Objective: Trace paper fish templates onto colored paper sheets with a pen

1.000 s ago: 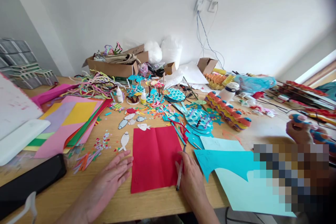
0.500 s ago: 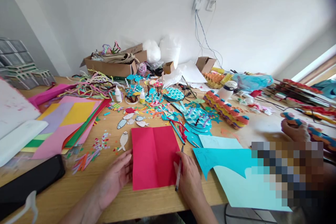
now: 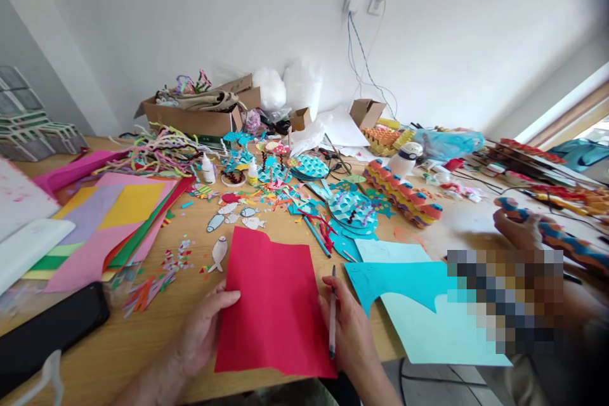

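A red sheet of paper (image 3: 271,304) with a faint crease down its middle is lifted at the table's front edge. My left hand (image 3: 204,327) grips its left edge, thumb on top and fingers behind. At its right edge is my right hand (image 3: 349,323), which holds a pen (image 3: 333,317) upright between thumb and fingers; the fingers behind the sheet are partly hidden. Just beyond the paper lie white fish cutouts (image 3: 219,254). To the right, a blue cut sheet (image 3: 399,276) rests on pale green paper (image 3: 442,330).
Coloured sheets (image 3: 109,222) and a black phone (image 3: 61,330) lie left. Glue bottles (image 3: 208,169), paper scraps and blue crafts (image 3: 352,209) fill the middle. At the right, another person's hand (image 3: 518,228) holds a painted egg-carton strip (image 3: 571,244). Cardboard boxes (image 3: 190,122) stand behind.
The red sheet has come up off the table, nearer to me and tilted. My left hand has closed on its edge. The view has shifted slightly.
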`<state>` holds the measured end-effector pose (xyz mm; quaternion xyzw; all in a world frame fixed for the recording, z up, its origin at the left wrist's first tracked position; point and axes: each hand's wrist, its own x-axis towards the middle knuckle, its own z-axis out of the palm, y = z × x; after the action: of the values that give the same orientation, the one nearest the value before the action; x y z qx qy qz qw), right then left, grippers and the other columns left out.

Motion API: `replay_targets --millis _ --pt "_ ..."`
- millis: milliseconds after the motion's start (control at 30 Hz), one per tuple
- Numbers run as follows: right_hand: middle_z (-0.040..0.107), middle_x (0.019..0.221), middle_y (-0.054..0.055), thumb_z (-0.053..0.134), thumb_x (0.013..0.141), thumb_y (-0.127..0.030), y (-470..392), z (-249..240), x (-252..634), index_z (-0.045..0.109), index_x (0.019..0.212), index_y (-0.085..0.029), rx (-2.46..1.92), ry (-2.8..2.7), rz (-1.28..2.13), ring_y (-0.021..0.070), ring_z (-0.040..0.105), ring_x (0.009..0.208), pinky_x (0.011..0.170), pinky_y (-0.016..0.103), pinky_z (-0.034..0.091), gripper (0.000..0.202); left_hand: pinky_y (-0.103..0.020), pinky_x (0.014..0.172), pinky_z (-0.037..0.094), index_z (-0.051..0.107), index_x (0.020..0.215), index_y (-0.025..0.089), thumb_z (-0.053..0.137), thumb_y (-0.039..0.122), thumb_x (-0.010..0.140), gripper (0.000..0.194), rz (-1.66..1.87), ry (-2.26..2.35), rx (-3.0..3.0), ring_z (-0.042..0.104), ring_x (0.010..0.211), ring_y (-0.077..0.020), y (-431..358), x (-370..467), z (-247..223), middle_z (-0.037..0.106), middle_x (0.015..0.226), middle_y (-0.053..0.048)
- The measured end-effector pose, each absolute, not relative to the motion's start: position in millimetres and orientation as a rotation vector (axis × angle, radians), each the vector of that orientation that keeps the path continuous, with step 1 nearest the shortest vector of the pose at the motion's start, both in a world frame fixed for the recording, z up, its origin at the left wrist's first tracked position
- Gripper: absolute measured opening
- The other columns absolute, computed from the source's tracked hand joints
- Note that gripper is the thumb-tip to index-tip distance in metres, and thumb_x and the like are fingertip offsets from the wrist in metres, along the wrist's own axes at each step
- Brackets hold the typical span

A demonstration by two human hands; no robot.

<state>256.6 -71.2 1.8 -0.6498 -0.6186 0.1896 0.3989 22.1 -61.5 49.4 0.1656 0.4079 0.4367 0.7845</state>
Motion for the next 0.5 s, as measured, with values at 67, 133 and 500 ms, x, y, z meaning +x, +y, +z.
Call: replay_targets --millis 67,133,500 --pt "0.063 0.071 0.004 0.049 0.081 -0.039 -75 6 253 0.054 0.100 -0.018 -1.611 -1.517 0.604 0.0168 0.060 0.059 0.052 0.025 0.046 0.029 -0.036 0.079 0.050 0.064 0.093 0.019 0.070 0.022 0.055 0.039 0.944 0.897 0.303 0.064 0.090 -0.0278 -62 21 53 0.071 0.088 -0.004" --pt "0.061 0.064 0.002 0.048 0.081 -0.042 -78 11 249 0.053 0.098 -0.018 -1.583 -1.439 0.701 0.0160 0.059 0.054 0.047 0.024 0.045 0.030 -0.036 0.075 0.051 0.064 0.090 0.019 0.070 0.022 0.053 0.038 0.936 0.897 0.273 0.066 0.085 -0.0275 -62 21 56 0.071 0.084 -0.003" --pt "0.058 0.109 0.010 0.050 0.082 -0.039 -96 26 230 0.053 0.103 -0.022 -1.374 -1.200 0.962 0.0212 0.064 0.083 0.067 0.031 0.053 0.027 -0.032 0.061 0.053 0.066 0.087 0.020 0.069 0.024 0.047 0.040 1.030 0.864 0.284 0.066 0.068 -0.0239 -69 22 64 0.071 0.073 -0.001"
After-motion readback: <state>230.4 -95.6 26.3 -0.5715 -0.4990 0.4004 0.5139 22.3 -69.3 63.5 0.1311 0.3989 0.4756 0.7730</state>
